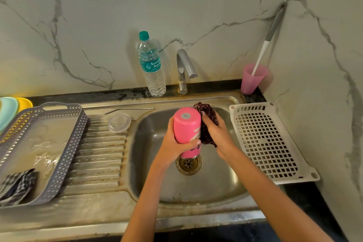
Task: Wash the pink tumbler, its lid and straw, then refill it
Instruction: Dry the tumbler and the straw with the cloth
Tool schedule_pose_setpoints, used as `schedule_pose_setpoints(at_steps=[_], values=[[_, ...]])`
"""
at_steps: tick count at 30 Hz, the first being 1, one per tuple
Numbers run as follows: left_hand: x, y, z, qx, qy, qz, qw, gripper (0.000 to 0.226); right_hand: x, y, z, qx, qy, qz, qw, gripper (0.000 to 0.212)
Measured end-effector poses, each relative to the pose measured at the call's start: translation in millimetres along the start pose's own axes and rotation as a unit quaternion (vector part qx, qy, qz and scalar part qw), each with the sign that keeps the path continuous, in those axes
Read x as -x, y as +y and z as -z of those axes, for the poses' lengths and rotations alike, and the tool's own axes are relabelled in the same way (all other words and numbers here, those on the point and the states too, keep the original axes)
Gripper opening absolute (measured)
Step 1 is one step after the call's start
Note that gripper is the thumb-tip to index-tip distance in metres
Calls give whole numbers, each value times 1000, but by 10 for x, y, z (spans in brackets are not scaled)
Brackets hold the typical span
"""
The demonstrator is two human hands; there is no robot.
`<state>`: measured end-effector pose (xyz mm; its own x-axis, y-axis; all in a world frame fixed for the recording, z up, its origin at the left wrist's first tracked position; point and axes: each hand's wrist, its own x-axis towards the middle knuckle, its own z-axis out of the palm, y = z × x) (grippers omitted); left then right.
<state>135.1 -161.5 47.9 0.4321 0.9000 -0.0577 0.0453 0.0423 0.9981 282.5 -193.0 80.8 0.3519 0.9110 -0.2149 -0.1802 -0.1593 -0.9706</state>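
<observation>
Pink, smooth-walled cylindrical tumbler [187, 129] is held base-up over the drain of the steel sink [216, 182]. The person's left hand [174, 144] wraps round its lower body. The right hand [217, 133] clutches a dark maroon scrubbing cloth [206, 116] against its side. The tumbler looks rigid and light, and probably slick when wet, so a full wrap around the middle suits it. Its clear round plastic lid [119, 123] and thin bent metal straw [129, 109] lie on the ribbed draining surface left of the basin.

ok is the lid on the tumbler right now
No, the clear lid lies on the draining board, apart from the tumbler gripped in the left hand.
</observation>
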Motion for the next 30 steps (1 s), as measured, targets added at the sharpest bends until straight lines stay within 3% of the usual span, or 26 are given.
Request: schedule_pose_setpoints(at_steps=[2,6,9,14,16,19,22,24,28,30], values=[[-19,-22,6,-17,-8,-2,1000,88,10,-48,21,24,-8,32,999,20],[-64,-82,16,-54,2,-37,998,88,95,-66,33,142,-12,154,978,35],[-104,-155,32,-117,30,-65,991,90,91,86,69,285,-22,251,925,44],[-142,-188,23,-215,54,-83,972,91,30,224,115,437,0,309,845,54],[-123,-182,-11,-251,36,-113,961,92,1,165,97,406,8,300,863,48],[-102,-195,-56,-312,26,-164,936,89,-27,-4,29,287,31,215,933,38],[-159,-215,-46,-342,60,-162,924,87,13,46,-4,285,23,203,936,41],[-196,-225,-40,-349,77,-143,923,87,79,164,1,329,33,233,915,47],[-194,-266,-94,-364,105,-118,918,75,202,282,-69,503,45,287,814,61],[-162,-268,-116,-393,104,-144,902,70,209,227,-110,529,61,277,800,56]])
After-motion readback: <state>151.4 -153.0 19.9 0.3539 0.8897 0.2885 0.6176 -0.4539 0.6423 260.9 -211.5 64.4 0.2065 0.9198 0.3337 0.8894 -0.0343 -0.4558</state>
